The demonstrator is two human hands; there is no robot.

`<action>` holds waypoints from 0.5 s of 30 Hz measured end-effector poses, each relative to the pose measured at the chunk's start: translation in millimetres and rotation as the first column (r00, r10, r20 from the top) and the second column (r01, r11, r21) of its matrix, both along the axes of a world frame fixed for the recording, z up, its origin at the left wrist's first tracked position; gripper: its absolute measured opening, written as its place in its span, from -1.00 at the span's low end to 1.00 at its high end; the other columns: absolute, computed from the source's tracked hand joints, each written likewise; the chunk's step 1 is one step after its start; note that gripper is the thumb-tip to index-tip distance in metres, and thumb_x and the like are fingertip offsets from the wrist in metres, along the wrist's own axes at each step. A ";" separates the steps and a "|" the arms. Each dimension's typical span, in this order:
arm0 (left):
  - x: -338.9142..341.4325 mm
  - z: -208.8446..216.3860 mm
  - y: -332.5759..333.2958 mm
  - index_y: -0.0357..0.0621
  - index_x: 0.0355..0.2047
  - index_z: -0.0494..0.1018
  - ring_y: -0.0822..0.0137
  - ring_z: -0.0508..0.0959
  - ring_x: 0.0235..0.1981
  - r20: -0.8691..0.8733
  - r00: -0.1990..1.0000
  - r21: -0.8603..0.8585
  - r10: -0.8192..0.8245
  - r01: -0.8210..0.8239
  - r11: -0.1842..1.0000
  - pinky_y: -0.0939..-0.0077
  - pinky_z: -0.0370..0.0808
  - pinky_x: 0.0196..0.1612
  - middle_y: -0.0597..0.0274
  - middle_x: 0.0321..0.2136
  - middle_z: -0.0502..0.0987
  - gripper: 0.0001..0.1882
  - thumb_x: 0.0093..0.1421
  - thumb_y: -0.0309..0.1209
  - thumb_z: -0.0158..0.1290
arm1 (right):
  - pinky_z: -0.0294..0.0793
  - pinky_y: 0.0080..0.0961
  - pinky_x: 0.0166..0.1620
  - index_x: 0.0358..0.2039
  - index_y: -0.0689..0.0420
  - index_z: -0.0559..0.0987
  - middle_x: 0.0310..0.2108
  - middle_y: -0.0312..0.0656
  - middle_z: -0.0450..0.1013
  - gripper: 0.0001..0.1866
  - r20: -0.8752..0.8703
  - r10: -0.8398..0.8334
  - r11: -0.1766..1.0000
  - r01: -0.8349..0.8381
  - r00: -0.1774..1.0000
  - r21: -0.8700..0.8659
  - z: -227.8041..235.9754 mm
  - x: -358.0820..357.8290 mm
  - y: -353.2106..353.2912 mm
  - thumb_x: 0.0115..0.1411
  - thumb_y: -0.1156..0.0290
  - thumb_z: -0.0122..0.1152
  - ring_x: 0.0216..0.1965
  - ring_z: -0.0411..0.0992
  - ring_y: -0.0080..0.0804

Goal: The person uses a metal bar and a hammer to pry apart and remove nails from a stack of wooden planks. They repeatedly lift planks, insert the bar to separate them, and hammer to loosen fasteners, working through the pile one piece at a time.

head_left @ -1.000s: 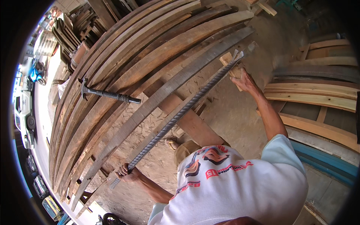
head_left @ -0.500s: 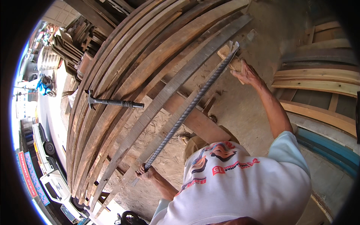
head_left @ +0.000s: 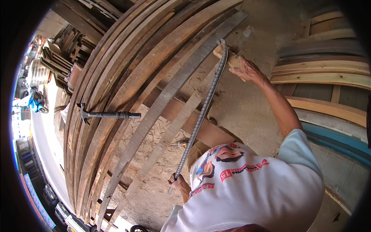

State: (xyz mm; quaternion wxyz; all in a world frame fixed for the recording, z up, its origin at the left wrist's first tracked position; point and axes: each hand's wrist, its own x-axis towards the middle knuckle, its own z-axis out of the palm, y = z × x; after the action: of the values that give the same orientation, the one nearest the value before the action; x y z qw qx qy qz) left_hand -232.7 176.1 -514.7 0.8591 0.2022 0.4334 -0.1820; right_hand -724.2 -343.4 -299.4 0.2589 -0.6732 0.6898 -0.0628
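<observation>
A long ribbed steel pry bar (head_left: 203, 112) slants across the middle, its flattened, bent tip at the far end. My left hand (head_left: 180, 183) is closed around its near end. A short wooden block (head_left: 232, 60) is gripped in my right hand (head_left: 248, 70), beside the bar's bent tip. Whether the block touches the tip I cannot tell. Just left of the bar, a narrow plank (head_left: 166, 133) runs roughly alongside it, above a wider crosswise board (head_left: 210, 132). A claw hammer (head_left: 112, 115) with a dark handle lies across the planks to the left.
Several long planks (head_left: 135, 85) lie side by side on the left, bent by the lens. More boards (head_left: 320, 79) are stacked at the right, above teal pieces (head_left: 336, 143). Scrap wood (head_left: 58, 63) is piled far left. Debris litters the floor (head_left: 150, 193). Vehicles stand outside at lower left.
The pry bar has turned: its near end and my left hand moved right and toward me, the bent tip shifted left. My right hand moved slightly left with the block. The view shifted too.
</observation>
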 end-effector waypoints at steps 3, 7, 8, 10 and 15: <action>-47.4 -9.3 22.2 0.17 -0.73 0.05 0.40 0.11 -0.83 -0.201 0.977 0.098 -0.069 0.090 0.991 0.50 0.24 -0.64 0.47 -0.84 0.04 -0.56 0.30 -0.30 -0.12 | 0.50 -0.04 0.11 0.14 0.35 0.42 0.00 0.30 0.53 -0.15 -0.171 -0.006 0.996 -0.010 0.985 -0.092 8.6 -9.5 2.5 0.10 -0.12 0.37 0.08 0.51 0.21; -69.5 -15.6 73.0 0.10 -0.66 0.08 0.37 0.17 -0.77 -0.291 0.943 0.194 -0.162 0.224 0.955 0.45 0.32 -0.54 0.43 -0.80 0.07 -0.62 0.32 -0.34 -0.15 | 0.51 -0.02 0.07 0.08 0.30 0.45 -0.05 0.24 0.56 -0.26 -0.278 0.067 0.996 -0.082 0.958 -0.042 57.1 19.3 -6.9 0.09 -0.03 0.39 0.04 0.53 0.19; -69.9 -21.0 88.0 0.08 -0.65 0.09 0.37 0.18 -0.77 -0.317 0.939 0.211 -0.134 0.207 0.955 0.45 0.34 -0.53 0.42 -0.79 0.08 -0.64 0.32 -0.35 -0.15 | 0.52 -0.01 0.06 0.07 0.30 0.45 -0.05 0.24 0.56 -0.28 -0.317 0.108 0.992 -0.121 0.942 -0.023 70.4 31.6 -6.3 0.08 -0.01 0.40 0.03 0.53 0.19; -51.9 -49.0 156.1 0.04 -0.63 0.11 0.37 0.21 -0.76 -0.264 0.938 0.310 -0.224 0.302 0.901 0.43 0.36 -0.56 0.41 -0.77 0.13 -0.70 0.26 -0.45 -0.18 | 0.52 0.00 0.05 0.04 0.28 0.46 -0.04 0.22 0.56 -0.32 -0.355 0.187 0.982 -0.178 0.916 0.059 80.5 46.2 -3.9 0.08 0.04 0.42 0.02 0.54 0.17; -23.3 -34.5 208.6 0.02 -0.65 0.12 0.37 0.22 -0.76 0.262 0.038 0.872 -0.964 0.418 0.254 0.43 0.37 -0.59 0.41 -0.78 0.13 -0.72 0.21 -0.51 -0.20 | 0.53 0.00 0.00 -0.02 0.24 0.45 -0.16 0.14 0.60 -0.40 -0.388 0.222 0.921 -0.323 0.895 -0.218 93.1 89.6 21.5 0.08 0.10 0.44 -0.08 0.57 0.18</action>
State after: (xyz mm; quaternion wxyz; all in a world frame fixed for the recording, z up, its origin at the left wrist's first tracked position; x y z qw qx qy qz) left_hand -256.1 384.7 -549.2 0.5971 0.7049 -0.1534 -0.3508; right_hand -634.5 -321.9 -206.3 0.0395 -0.7936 0.6071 0.0015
